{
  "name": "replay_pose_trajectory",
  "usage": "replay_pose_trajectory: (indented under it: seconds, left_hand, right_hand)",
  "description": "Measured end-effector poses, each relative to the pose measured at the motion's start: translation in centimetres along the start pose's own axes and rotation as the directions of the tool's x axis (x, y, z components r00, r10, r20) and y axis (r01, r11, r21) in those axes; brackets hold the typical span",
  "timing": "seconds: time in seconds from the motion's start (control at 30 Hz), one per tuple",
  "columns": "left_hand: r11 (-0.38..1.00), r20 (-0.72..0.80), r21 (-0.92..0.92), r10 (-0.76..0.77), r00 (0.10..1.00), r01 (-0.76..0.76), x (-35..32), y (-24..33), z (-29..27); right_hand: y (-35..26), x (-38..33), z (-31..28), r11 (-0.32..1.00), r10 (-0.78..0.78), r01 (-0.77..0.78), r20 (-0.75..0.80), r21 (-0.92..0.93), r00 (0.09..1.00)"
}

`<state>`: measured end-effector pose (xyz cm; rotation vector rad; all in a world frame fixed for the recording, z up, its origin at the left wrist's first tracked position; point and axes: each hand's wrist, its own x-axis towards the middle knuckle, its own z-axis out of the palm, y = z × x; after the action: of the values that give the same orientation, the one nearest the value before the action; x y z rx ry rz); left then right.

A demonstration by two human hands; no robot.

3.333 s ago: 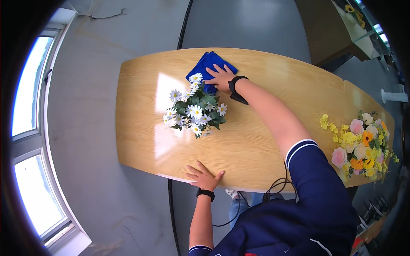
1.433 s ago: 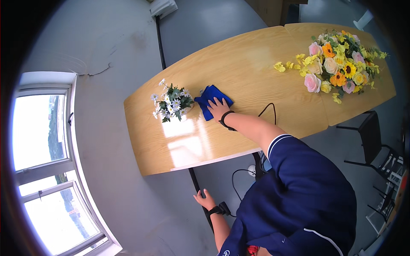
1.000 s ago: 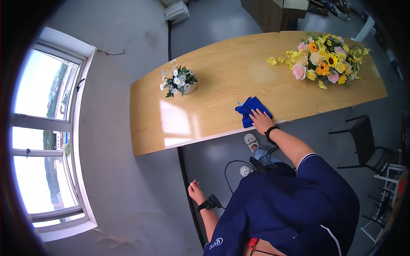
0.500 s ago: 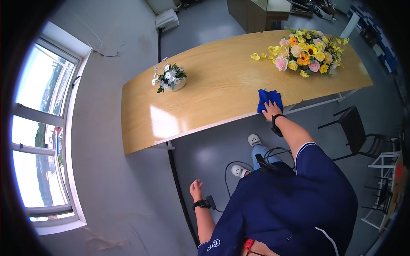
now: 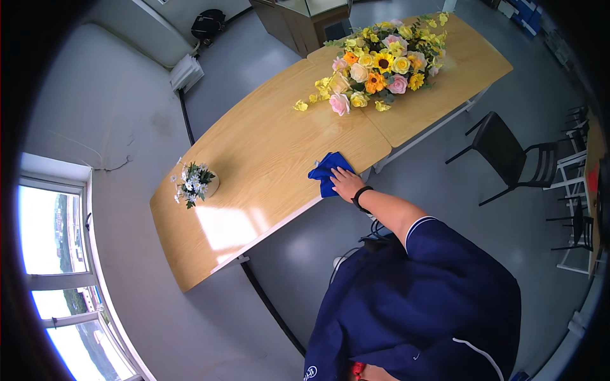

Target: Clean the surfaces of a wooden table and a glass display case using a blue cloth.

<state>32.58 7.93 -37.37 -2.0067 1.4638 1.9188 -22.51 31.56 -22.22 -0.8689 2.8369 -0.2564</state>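
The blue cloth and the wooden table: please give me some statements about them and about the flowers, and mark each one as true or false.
1. The right hand presses on the blue cloth near the table's front edge. True.
2. The cloth lies beside the small white flower bunch. False: that bunch stands far off, toward the table's left end.
3. The large yellow, pink and orange bouquet lies on the table beyond the cloth. True.
4. The left hand also rests on the table. False: it is not in view.
5. A black chair stands on the floor, apart from the table. True.
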Motion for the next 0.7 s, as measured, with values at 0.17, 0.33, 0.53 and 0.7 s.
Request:
replay_pose_trajectory:
  seconds: [0.17, 0.33, 0.53, 0.7]
  left_hand:
    - [0.890, 0.189, 0.177, 0.389, 0.902, -0.421, -1.3, 11.3, 7.9]
    - [0.852, 0.171, 0.248, 0.430, 0.886, -0.461, -8.3, 20.0, 15.2]
    - [0.957, 0.127, 0.209, 0.179, 0.976, -0.202, -4.7, 11.7, 14.3]
    - [0.994, 0.047, 0.094, 0.055, 0.997, -0.059, -3.9, 8.0, 14.2]
  right_hand:
    - [8.1, 1.0, -0.6, 0.995, 0.097, -0.094, -0.083, 0.040, 0.992]
    - [20.0, 0.2, -5.4, 0.909, 0.415, -0.417, 0.064, 0.021, 0.908]
    - [32.2, -0.6, -6.5, 0.735, 0.676, -0.676, 0.026, 0.048, 0.737]
    - [29.4, 1.8, -6.4, 0.621, 0.768, -0.775, 0.105, 0.119, 0.632]
